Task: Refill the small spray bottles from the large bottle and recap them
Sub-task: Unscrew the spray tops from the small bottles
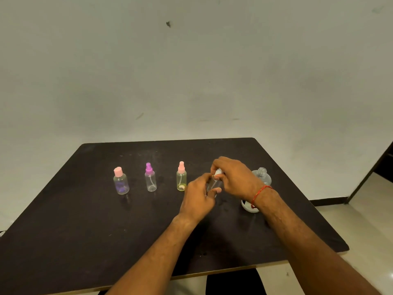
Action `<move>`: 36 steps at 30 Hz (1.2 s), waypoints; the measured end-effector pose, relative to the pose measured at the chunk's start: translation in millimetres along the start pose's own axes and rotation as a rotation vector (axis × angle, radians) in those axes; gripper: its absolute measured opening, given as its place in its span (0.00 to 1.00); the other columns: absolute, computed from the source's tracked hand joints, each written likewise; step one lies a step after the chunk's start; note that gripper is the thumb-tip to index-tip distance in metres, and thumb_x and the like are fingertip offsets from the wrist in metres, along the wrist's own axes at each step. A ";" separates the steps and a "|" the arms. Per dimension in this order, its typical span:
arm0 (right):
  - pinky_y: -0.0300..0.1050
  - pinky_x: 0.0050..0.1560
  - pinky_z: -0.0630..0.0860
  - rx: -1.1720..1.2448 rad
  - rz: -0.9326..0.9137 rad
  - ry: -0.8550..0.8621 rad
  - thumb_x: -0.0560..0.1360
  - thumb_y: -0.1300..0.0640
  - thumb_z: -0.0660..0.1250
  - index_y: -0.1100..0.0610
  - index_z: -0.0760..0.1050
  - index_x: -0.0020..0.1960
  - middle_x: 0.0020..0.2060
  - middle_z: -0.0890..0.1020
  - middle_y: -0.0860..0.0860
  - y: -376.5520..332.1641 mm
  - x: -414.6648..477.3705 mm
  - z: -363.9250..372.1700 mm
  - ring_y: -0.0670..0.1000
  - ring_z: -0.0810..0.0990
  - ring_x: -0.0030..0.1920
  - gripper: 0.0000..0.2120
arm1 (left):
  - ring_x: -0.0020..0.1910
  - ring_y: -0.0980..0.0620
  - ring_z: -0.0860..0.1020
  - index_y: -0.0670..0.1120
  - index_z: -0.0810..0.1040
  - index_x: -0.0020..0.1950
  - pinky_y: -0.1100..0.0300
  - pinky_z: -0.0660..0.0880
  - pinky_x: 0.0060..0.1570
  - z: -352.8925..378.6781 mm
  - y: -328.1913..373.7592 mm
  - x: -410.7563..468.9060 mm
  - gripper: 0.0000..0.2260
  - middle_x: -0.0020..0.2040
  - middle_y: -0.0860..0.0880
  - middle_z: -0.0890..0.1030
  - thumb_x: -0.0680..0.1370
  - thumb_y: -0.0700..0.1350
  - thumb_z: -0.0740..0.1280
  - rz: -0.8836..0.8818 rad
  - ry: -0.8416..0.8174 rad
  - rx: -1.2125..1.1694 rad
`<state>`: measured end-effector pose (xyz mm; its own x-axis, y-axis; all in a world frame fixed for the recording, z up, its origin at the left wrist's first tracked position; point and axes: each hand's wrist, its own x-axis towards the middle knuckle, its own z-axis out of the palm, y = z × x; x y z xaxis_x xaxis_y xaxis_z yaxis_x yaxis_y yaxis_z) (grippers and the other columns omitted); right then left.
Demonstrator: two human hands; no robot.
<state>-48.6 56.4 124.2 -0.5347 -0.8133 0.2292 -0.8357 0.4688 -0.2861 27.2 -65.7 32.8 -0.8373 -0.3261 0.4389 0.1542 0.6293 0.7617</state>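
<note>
Before a pale wall (191,60), the dark table (85,231) holds the large bottle (262,176) uncapped at right, ready to pour, three capped small bottles (150,180) in a row, and a clear bottle (213,185) steadied in the left hand (197,198) while the right hand (232,177) pinches its white spray cap (218,173).

Bottles in a row on the tabletop (85,220).
Left bottle (121,182), middle bottle (150,180), third bottle (181,180) left of centre; fourth bottle (214,184) right of them; large bottle (263,177) nearest the right edge.
</note>
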 end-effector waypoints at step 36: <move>0.45 0.53 0.77 0.183 0.146 0.102 0.68 0.54 0.74 0.50 0.75 0.58 0.51 0.79 0.48 -4.4 7.2 -6.1 0.49 0.78 0.51 0.19 | 0.41 0.60 0.81 0.47 0.80 0.58 0.67 0.78 0.44 9.5 -0.3 7.8 0.08 0.42 0.58 0.81 0.80 0.39 0.71 0.019 0.050 -0.049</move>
<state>-49.6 50.6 132.8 -0.6655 -0.6985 0.2633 -0.7173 0.5009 -0.4842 15.6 -61.7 31.5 -0.8067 -0.3500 0.4761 0.1964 0.6011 0.7747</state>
